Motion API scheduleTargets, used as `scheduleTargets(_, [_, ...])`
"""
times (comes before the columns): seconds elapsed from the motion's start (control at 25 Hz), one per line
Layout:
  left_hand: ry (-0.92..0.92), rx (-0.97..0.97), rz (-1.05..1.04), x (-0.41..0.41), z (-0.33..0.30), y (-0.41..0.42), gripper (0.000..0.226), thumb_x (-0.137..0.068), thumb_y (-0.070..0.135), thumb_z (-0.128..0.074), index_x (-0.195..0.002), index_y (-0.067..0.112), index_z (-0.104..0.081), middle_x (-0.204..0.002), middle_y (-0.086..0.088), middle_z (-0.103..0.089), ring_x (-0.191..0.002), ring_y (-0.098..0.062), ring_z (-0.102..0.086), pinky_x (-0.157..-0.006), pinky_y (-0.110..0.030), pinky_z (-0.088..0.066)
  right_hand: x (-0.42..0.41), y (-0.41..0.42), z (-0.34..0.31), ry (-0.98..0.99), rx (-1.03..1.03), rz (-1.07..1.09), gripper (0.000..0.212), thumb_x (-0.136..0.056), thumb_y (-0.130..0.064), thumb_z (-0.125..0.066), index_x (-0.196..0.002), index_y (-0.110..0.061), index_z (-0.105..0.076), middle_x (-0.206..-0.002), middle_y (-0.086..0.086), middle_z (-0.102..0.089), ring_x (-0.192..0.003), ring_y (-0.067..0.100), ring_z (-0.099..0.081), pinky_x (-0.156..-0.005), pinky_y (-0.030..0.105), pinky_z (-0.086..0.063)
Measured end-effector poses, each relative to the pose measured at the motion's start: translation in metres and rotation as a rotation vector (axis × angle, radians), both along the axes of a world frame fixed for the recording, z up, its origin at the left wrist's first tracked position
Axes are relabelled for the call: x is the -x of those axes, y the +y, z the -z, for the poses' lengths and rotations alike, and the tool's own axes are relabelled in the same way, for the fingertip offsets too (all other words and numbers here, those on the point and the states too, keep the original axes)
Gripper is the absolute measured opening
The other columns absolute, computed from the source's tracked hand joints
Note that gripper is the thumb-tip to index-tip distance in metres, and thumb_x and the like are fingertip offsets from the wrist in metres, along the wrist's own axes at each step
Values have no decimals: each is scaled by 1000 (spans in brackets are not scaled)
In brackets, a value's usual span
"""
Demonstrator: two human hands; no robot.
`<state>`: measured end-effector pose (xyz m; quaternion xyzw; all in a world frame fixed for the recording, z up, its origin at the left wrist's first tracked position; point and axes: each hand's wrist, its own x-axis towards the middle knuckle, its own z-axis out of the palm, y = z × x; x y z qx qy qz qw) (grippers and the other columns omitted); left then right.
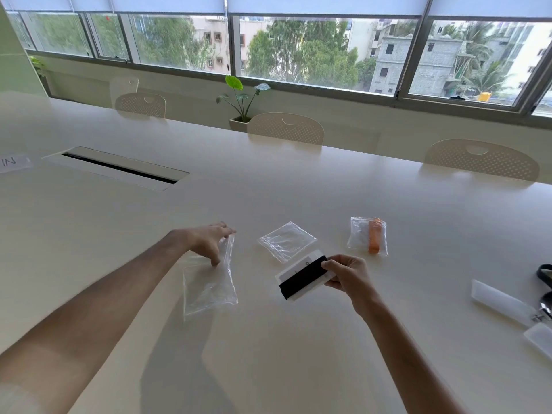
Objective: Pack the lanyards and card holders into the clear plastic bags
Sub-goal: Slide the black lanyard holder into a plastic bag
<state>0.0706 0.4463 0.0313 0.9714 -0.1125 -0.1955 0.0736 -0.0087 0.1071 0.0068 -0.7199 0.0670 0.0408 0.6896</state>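
My right hand [346, 271] grips a clear card holder [307, 289] with a folded black lanyard [301, 277] laid across it, just above the white table. My left hand [209, 239] pinches the top edge of an empty clear plastic bag [209, 286], which hangs down from my fingers toward the table. A second empty clear bag [286, 240] lies flat between my hands, a little farther back. Farther right lies a packed bag [367, 236] with an orange lanyard inside.
At the right edge lie loose card holders [501, 301] [540, 339] and a black lanyard [545, 274]. A cable slot [119, 167] is set into the table [268, 180] at the back left, beside a paper label [12, 162]. Chairs [286, 128] and a potted plant [242, 100] stand along the far side.
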Motion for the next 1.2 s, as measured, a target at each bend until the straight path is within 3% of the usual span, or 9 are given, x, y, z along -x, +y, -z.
scheduleTargets(0.16, [-159, 188, -38, 2, 6, -3, 66, -67, 20, -67, -131, 22, -51, -114, 6, -53, -108, -13, -49, -91, -22, -39, 1, -1, 2, 6, -8, 10, 16, -82, -3, -64, -70, -11, -71, -63, 4, -67, -59, 13, -65, -59, 24, -58])
scheduleTargets(0.32, [-333, 236, -178, 2, 7, -16, 20, -69, 44, -65, -77, 26, -66, -90, 3, -66, -87, -19, -61, -78, -30, -49, 0, -4, 1, 7, -23, 57, 16, -82, -5, -64, -68, -11, -71, -59, 2, -66, -56, 10, -65, -55, 22, -56])
scheduleTargets(0.4, [-397, 141, -291, 1, 8, -24, 38, -73, 54, -67, -59, 19, -57, -72, -2, -63, -73, -23, -60, -64, -28, -45, -1, -4, 1, 7, -40, 88, 17, -82, -6, -65, -67, -11, -71, -58, 1, -66, -56, 11, -64, -55, 22, -56])
scheduleTargets(0.52, [-376, 25, -391, 2, 8, -41, 48, -71, 59, -69, -62, 14, -54, -71, -3, -56, -74, -27, -60, -62, -27, -42, 0, -6, 1, 13, -49, 110, 12, -83, -6, -65, -72, -9, -70, -64, 5, -66, -59, 14, -65, -56, 22, -56])
scheduleTargets(0.72, [-345, 3, -443, 2, 10, -60, 13, -71, 20, -63, -79, 11, -58, -96, -13, -66, -89, -31, -63, -66, -27, -44, 3, -15, 11, 60, -22, 143, 6, -82, -4, -65, -80, -8, -67, -70, 7, -65, -61, 17, -65, -54, 25, -56])
scheduleTargets(0.88, [-271, 123, -536, 4, 5, -66, 7, -66, 13, -58, -64, 6, -56, -75, -12, -70, -65, -26, -66, -58, -24, -48, 8, -20, 21, 84, 31, 157, 8, -78, -4, -68, -75, -11, -67, -68, 7, -64, -57, 17, -60, -50, 25, -52])
scheduleTargets(1.0, [-254, 450, -642, 14, -9, -77, 13, -64, 9, -58, -56, 3, -66, -47, -7, -65, -41, -19, -64, -46, -23, -52, 10, -23, 18, 33, 275, 156, 3, -74, -14, -70, -72, -17, -70, -66, 2, -66, -60, 18, -62, -55, 29, -51])
scheduleTargets(1.12, [-274, 733, -648, 32, -23, -100, 11, -66, 5, -64, -56, 2, -66, -53, -13, -66, -43, -21, -64, -44, -25, -53, 14, -22, 10, -81, 872, 187, 19, -75, -40, -66, -83, -24, -73, -86, -5, -72, -85, 22, -67, -66, 29, -44])
scheduleTargets(1.2, [-275, 815, -604, 48, -28, -119, 10, -69, 4, -68, -60, 1, -67, -57, -14, -68, -44, -20, -63, -45, -26, -55, 12, -13, 2, -266, 1003, 208, 29, -78, -49, -64, -90, -24, -72, -97, -6, -68, -92, 19, -64, -69, 28, -40])
